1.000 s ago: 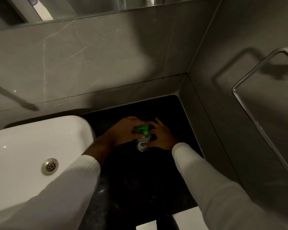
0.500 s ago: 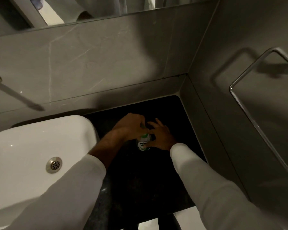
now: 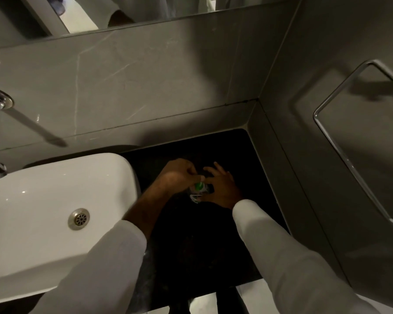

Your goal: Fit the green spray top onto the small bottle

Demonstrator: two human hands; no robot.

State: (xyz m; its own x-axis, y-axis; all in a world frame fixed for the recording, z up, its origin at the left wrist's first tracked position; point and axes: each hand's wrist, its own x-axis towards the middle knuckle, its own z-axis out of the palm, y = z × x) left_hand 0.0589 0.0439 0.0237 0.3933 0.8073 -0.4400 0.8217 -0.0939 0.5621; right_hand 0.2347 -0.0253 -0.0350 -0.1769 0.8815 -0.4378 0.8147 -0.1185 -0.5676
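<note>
The small bottle stands on the dark counter; the right hand wraps its body; the left hand pinches the green spray top at its neck.

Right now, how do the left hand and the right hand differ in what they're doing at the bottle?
The left hand sits curled above the bottle, fingertips pinched at the green spray top; the right hand wraps the bottle's side with fingers spread. The left forearm is bare, sleeve pushed up; the right sleeve reaches the wrist. Both meet at the bottle over the dark counter beside the sink.
</note>
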